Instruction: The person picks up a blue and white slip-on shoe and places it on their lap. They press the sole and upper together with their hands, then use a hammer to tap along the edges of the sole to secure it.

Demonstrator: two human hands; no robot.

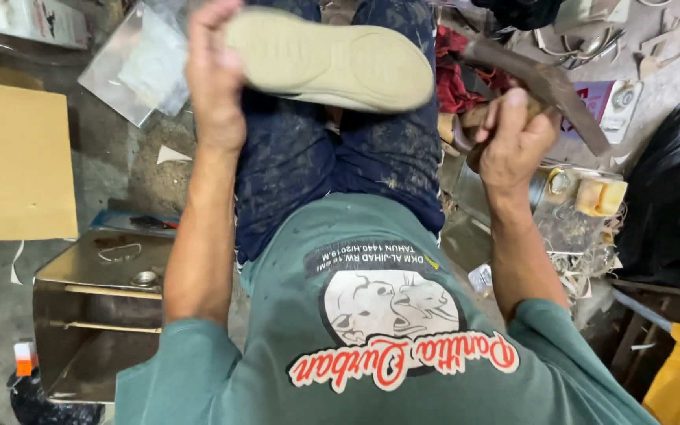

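Littered concrete floor (112, 169) — cardboard (13, 161), scraps

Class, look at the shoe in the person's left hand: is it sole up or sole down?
Sole up. The shoe shows its pale beige tread side to the camera, its upper hidden underneath, with the left hand gripping one end.

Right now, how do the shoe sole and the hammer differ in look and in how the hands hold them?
The shoe sole is pale beige, flat and oval; the hammer is dark, rusty metal. The left hand grips the sole by one end, bottom up over the lap; the right hand grips the hammer, tilted. Both are raised.
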